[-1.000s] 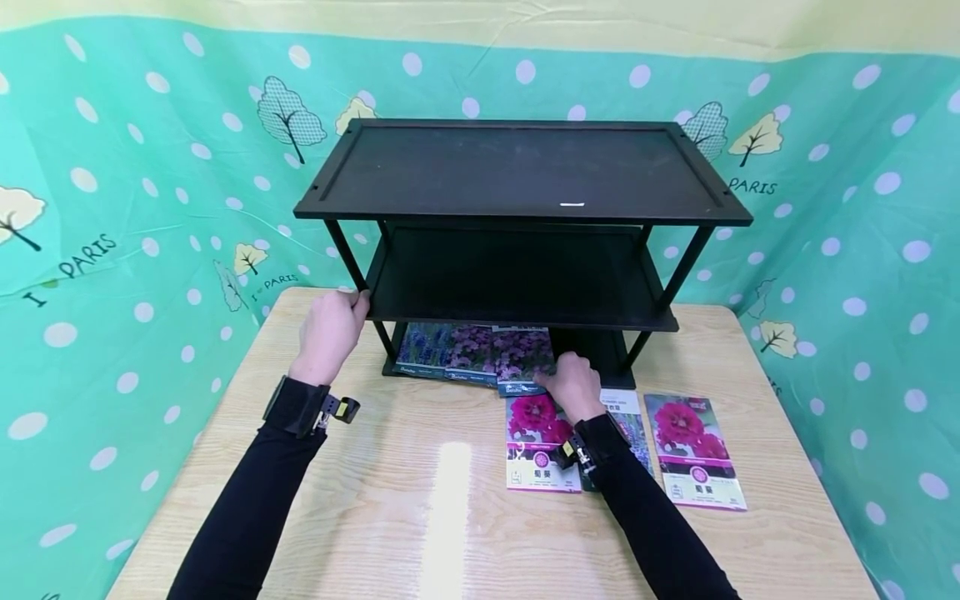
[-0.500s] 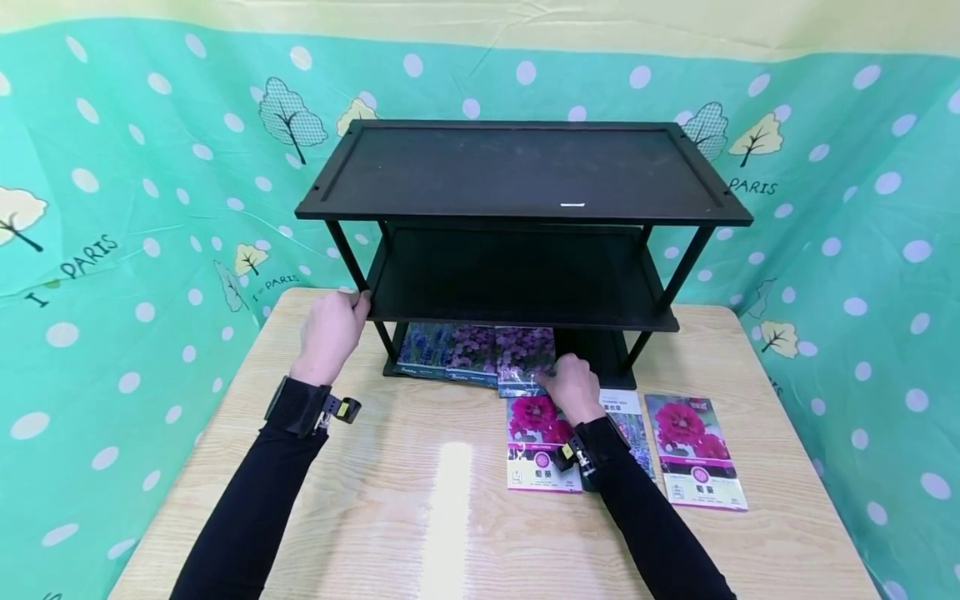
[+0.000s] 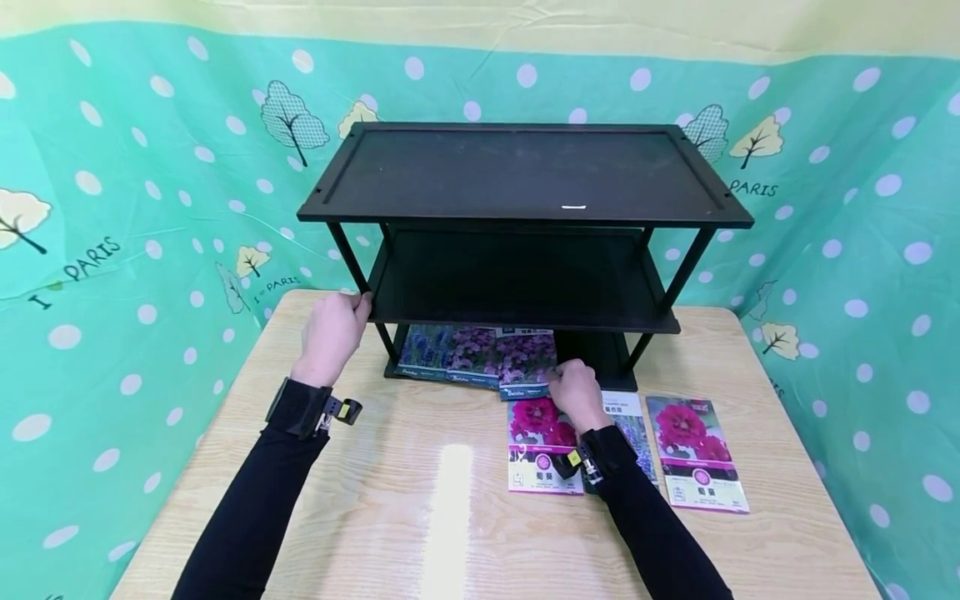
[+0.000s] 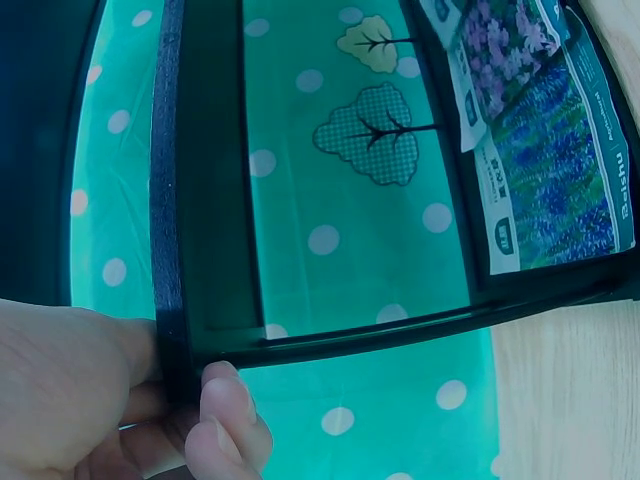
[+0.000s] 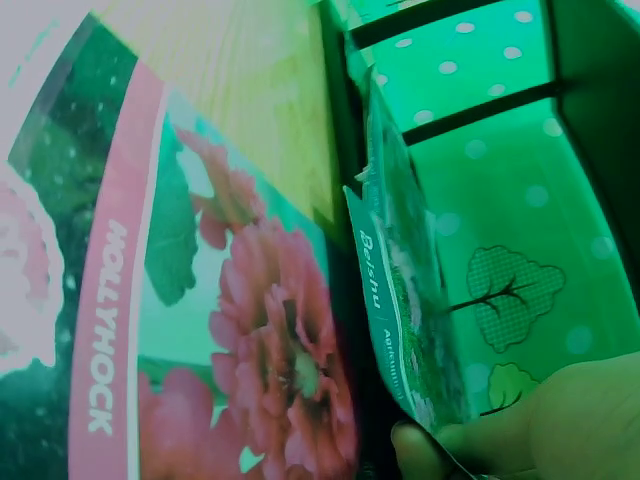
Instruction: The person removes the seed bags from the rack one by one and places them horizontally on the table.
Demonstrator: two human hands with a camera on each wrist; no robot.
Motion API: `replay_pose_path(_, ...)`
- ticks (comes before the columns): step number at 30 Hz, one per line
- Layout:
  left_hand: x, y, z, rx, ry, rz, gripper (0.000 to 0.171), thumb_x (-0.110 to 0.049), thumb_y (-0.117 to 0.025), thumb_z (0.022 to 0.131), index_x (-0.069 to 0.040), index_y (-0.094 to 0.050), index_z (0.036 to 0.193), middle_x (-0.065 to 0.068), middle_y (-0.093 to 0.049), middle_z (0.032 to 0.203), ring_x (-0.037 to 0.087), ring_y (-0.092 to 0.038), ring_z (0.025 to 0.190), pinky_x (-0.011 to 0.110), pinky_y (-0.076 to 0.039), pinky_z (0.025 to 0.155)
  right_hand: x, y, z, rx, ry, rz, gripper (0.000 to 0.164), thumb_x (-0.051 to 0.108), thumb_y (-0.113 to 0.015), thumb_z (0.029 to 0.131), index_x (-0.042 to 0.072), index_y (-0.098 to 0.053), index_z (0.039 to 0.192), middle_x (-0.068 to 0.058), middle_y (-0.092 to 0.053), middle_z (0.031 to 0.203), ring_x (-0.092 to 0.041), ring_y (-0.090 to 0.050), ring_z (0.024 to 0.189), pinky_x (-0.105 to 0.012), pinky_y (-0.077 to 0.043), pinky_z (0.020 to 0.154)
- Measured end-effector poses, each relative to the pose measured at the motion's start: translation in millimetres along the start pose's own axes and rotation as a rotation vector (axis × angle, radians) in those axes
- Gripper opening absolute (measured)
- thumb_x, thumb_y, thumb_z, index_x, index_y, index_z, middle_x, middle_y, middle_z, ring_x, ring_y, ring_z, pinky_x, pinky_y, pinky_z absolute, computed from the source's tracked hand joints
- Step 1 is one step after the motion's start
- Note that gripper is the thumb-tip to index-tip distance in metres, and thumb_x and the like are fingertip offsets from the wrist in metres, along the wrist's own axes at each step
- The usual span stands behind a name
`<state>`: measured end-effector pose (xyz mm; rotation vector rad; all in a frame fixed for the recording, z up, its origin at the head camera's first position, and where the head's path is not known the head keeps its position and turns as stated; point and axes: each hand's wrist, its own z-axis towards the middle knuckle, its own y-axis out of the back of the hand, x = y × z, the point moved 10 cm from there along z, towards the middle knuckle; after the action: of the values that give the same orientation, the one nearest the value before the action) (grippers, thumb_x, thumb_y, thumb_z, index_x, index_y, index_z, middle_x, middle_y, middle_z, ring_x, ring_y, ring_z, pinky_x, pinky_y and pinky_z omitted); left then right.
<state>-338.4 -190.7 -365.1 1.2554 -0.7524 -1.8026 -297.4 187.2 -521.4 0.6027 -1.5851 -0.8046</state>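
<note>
My left hand (image 3: 330,337) grips the front left corner of the middle shelf on a black three-tier rack (image 3: 517,171), beside its post. The left wrist view shows thumb and fingers on either side of that frame (image 4: 170,240). My right hand (image 3: 579,392) pinches the lower right corner of a seed packet with purple flowers (image 3: 527,362), which juts slightly past the bottom shelf's front edge. In the right wrist view this packet (image 5: 415,310) rises at a slant from the fingers. To its left on that shelf lie a purple-flower packet (image 3: 472,354) and a blue-flower packet (image 3: 425,350).
Pink hollyhock packets lie on the wooden table (image 3: 360,517): one (image 3: 542,458) in front of the rack, another (image 3: 697,454) farther right. Between them a lavender-type packet (image 3: 633,429) is partly hidden by my right arm. A green patterned curtain (image 3: 150,208) surrounds the table.
The pinched packet slid slightly back under the middle shelf, then forward again, its white top strip now showing. My right hand shifted slightly with it. My left hand kept its hold.
</note>
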Motion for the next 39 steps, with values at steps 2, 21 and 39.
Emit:
replay_pose_path(2,0.2,-0.5,-0.4,0.0,0.0,-0.002,0.052,-0.024,-0.049,0.109,-0.009,-0.054,0.06,0.002,-0.041,0.053,0.021,-0.044,0.043,0.032,-0.032,0.04,1,4,-2,-0.008,0.015,0.027,0.05,0.011,-0.057,0.101,0.017,-0.034,0.057,0.004,-0.028,0.053,-0.014,-0.032,0.046,-0.027,-0.023,0.047)
replay_pose_path(21,1.4,-4.0,-0.9,0.003,0.019,-0.001,0.051,-0.025,-0.048,0.11,-0.008,-0.061,0.064,0.003,-0.042,0.054,0.021,-0.044,0.044,0.031,-0.032,0.04,9,24,-30,0.111,-0.106,0.256,0.025,0.025,-0.068,0.095,0.002,-0.07,0.106,-0.009,-0.062,0.09,-0.019,-0.048,0.069,-0.031,-0.039,0.061)
replay_pose_path(39,1.0,-0.3,-2.2,0.009,0.005,-0.01,0.051,-0.025,-0.048,0.11,-0.007,-0.058,0.062,0.003,-0.041,0.053,0.021,-0.042,0.043,0.032,-0.031,0.041,27,-20,-83,0.259,-0.101,0.341,0.01,0.014,-0.071,0.091,0.005,-0.067,0.097,0.004,-0.047,0.06,-0.011,-0.04,0.052,-0.023,-0.03,0.048)
